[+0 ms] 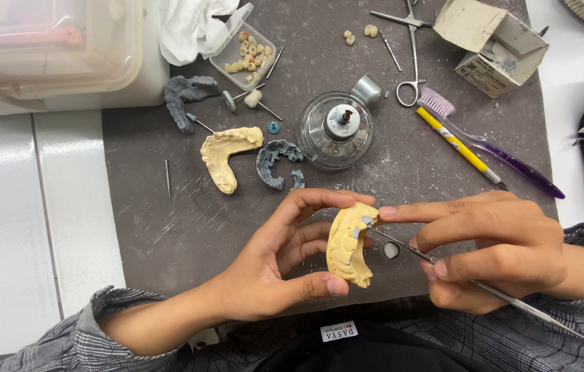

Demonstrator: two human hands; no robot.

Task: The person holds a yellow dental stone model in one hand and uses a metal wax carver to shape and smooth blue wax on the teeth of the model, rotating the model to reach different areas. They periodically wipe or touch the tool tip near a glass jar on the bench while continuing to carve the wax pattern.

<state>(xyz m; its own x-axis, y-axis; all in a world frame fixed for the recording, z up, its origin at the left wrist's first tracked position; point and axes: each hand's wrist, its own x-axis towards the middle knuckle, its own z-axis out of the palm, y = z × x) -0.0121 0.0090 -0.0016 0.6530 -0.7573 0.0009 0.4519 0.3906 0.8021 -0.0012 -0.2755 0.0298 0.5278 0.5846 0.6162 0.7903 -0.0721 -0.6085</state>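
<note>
The left hand (271, 265) pinches a yellow plaster tooth cast (348, 242) between thumb and fingers, just above the near edge of the scratched grey mat (168, 227). The right hand (498, 251) grips a thin metal tool (443, 265), its tip touching a grey patch on the cast. Bare mat lies open to the left. Beyond sit a second yellow cast (226, 155), a domed glass burner (337, 131) and a purple toothbrush (492, 148).
</note>
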